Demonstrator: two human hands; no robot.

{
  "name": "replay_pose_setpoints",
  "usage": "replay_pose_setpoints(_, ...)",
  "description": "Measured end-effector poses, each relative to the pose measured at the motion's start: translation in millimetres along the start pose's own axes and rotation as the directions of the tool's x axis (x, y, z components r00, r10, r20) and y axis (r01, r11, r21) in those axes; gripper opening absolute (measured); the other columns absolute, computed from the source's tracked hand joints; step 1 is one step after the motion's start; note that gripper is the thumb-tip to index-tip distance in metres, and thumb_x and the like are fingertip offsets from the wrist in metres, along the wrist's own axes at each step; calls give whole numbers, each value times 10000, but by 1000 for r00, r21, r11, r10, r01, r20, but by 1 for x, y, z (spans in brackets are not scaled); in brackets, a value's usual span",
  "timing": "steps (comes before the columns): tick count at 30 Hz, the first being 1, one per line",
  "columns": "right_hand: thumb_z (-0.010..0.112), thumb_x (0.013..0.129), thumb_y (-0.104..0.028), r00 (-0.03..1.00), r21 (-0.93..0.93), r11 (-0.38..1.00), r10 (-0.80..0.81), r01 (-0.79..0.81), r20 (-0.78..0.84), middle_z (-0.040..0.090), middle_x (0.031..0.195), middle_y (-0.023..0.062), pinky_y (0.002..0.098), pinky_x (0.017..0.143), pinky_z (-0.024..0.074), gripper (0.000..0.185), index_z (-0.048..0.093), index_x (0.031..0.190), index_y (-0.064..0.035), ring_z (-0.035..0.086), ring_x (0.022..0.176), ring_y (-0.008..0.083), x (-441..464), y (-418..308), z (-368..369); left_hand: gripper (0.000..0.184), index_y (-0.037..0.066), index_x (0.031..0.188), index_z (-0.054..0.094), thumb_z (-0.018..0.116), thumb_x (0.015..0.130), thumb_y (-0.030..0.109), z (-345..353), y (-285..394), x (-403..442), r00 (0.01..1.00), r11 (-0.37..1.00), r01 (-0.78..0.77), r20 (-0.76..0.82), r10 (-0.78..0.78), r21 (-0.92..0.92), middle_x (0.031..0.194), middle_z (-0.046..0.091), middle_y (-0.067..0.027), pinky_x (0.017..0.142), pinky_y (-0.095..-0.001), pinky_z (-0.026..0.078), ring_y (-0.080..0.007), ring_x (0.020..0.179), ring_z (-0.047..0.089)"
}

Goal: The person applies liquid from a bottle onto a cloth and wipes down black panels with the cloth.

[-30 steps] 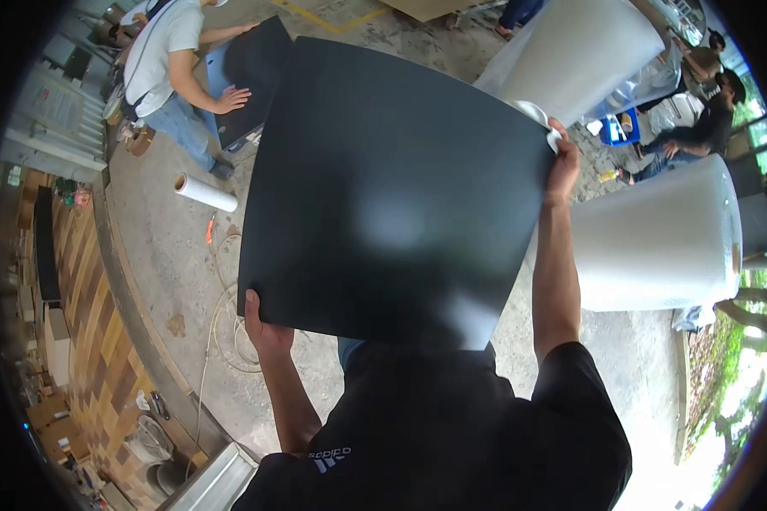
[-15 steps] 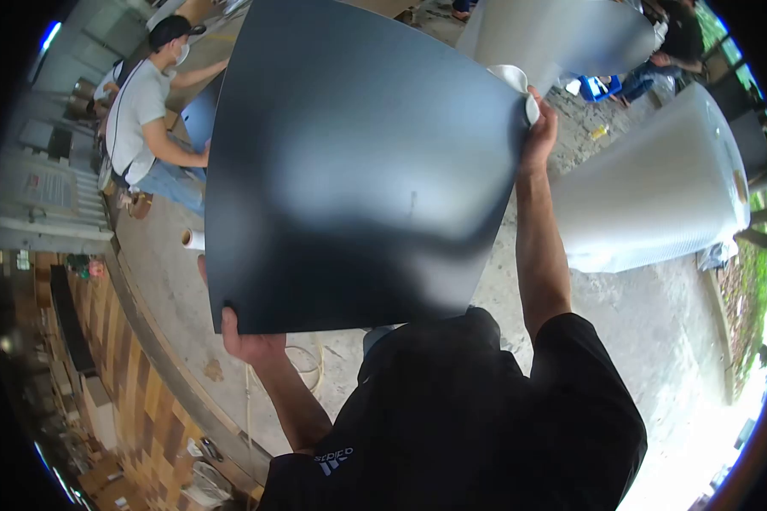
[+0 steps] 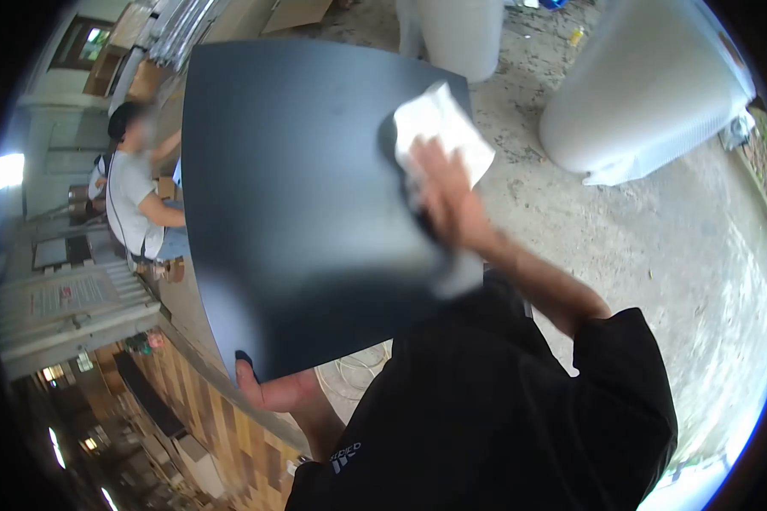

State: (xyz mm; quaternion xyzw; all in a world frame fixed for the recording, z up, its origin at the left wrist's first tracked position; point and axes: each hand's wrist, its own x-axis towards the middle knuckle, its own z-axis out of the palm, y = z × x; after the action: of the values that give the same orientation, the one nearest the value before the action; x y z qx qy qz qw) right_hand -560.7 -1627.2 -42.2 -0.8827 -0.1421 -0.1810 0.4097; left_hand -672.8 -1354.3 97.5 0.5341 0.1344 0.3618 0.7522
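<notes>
Panel (image 3: 307,187) between co-worker (image 3: 135,192) and plastic roll (image 3: 648,85), left fingers (image 3: 246,376) closed on corner (image 3: 268,366), right fingers (image 3: 426,162) open over cloth (image 3: 441,115)

Stained grey concrete flr (image 3: 656,247), lg whitish roll (image 3: 639,85), 2nd roll (image 3: 462,38) nr top, coiled hose (image 3: 351,375), sm yellow item (image 3: 576,37)

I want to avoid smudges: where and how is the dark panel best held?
Probably by opposite corners, coming from the sides: the dark panel is broad and flat, no handle visible. The left hand grips its lower left corner; the upper right, bare beyond the cloth, would suit the right hand.
</notes>
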Motion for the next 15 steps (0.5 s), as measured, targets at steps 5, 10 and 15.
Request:
replay_pose_setpoints(5,590,992,-313,780,491,743,-599,455,183,441,1585,128,492,1230,296,631,409,1564,-117,404,1481,291,-29,-99,-2,249,88,1047,626,647,819,187,14,7,-8,956,976,206,-195,-217,-74,1206,610,-195,986,-430,490,-267,1167,583)
replay_pose_setpoints(10,478,1052,-310,1000,173,985,4,0,-21,360,1616,223,461,1257,226,570,392,1561,-67,319,1511,381,50,12,-12,473,20,1160,529,746,799,235,-7,9,-20,977,977,213,13,-213,2,1263,545,-192,967,-355,506,-284,1143,581)
replay_pose_setpoints(15,582,969,-209,765,256,781,-618,570,184,394,1586,228,442,1221,305,613,413,1537,-51,396,1474,327,-17,-82,7,499,33,1175,423,767,916,285,-21,-23,-16,983,986,-147,-102,154,76,1286,478,-213,975,-368,531,-324,1174,581)
